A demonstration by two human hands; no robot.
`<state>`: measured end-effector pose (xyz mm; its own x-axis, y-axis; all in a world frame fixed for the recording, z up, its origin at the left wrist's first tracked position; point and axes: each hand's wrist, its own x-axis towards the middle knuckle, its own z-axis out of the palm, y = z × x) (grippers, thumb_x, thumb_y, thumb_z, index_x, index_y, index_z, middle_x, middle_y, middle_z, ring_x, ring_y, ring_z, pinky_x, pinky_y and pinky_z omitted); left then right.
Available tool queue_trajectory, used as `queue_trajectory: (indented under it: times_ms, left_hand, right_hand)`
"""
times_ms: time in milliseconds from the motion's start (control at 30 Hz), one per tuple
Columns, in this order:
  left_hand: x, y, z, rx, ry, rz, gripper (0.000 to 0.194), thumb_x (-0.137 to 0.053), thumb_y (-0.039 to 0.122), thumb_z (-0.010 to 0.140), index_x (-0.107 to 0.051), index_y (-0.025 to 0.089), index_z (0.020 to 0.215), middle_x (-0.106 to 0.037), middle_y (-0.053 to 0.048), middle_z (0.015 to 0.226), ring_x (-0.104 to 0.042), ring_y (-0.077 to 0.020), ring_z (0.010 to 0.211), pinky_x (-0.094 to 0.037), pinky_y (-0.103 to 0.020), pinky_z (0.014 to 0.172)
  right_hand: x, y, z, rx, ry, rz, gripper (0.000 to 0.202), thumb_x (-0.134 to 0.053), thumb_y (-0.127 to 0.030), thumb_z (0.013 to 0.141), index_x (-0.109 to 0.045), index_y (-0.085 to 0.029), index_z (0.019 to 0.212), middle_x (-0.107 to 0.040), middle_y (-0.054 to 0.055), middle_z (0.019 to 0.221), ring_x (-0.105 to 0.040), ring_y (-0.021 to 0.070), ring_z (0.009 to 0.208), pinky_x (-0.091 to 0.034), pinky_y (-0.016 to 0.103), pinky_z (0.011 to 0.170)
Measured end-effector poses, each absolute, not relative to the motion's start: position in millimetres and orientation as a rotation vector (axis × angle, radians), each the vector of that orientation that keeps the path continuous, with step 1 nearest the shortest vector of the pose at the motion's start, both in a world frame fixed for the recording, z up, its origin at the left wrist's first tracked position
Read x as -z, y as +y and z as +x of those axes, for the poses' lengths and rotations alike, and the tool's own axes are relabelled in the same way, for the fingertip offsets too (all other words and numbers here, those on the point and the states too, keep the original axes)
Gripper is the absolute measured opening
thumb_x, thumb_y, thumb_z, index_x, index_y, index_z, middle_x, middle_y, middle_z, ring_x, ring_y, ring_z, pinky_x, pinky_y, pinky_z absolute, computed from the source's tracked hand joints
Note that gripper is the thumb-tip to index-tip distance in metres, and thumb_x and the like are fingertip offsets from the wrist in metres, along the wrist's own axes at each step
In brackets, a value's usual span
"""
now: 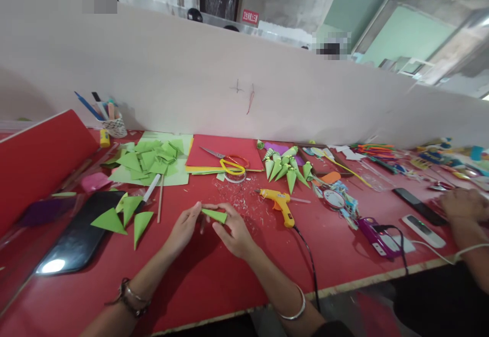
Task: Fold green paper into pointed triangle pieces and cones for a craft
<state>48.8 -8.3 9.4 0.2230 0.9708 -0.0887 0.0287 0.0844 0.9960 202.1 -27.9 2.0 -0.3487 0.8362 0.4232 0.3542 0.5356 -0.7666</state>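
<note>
While the left hand (185, 229) pinches its tip, the right hand (237, 232) grips a cone (215, 216) — smooth green paper.

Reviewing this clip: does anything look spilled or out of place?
Yes, mildly: tiny pale scraps lie scattered on the red tabletop between the scissors and yellow glue gun, looking like unswept litter.

Slim green paper cone (214, 216), tip leftward, above red tabletop (214, 286)
</note>
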Motion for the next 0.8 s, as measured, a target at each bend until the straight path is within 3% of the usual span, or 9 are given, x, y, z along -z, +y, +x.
queue_trajectory:
  times_ms: [333, 567, 800]
  left_hand:
    - [-1.1, -6.7, 46.5, -0.958, 1.087, 1.167, 0.055, -0.030, 0.052, 0.083, -0.064, 0.011, 0.097, -0.044, 0.003, 0.052, -0.039, -0.0101, 0.046, -0.030, -0.021, 0.046]
    - [-1.9, -5.8, 45.1, -0.976, 1.169, 1.286, 0.052, -0.036, 0.052, 0.080, -0.068, 0.012, 0.090, -0.043, 0.004, 0.049, -0.040, -0.0102, 0.045, -0.033, -0.022, 0.047]
    - [-10.2, -8.9, 47.9, -0.919, 1.121, 1.304, 0.050, -0.037, 0.051, 0.080, -0.068, 0.012, 0.089, -0.047, 0.002, 0.049, -0.044, -0.0114, 0.047, -0.037, -0.022, 0.049]
  right_hand:
    - [-5.5, -28.8, 200.9, -0.809, -1.976, -0.961, 0.026, -0.043, -0.023, 0.084, -0.054, -0.023, 0.108, -0.048, 0.005, 0.113, -0.047, 0.0158, 0.105, -0.036, 0.030, 0.094]
    - [-7.9, -31.2, 199.8, -0.846, -1.987, -0.934, 0.027, -0.042, -0.023, 0.084, -0.053, -0.021, 0.108, -0.045, 0.006, 0.114, -0.043, 0.0163, 0.110, -0.033, 0.030, 0.096]
    - [-8.4, -32.6, 199.1, -0.980, -2.041, -0.893, 0.032, -0.048, -0.026, 0.081, -0.048, -0.021, 0.112, -0.046, 0.006, 0.110, -0.048, 0.0159, 0.095, -0.043, 0.029, 0.083]
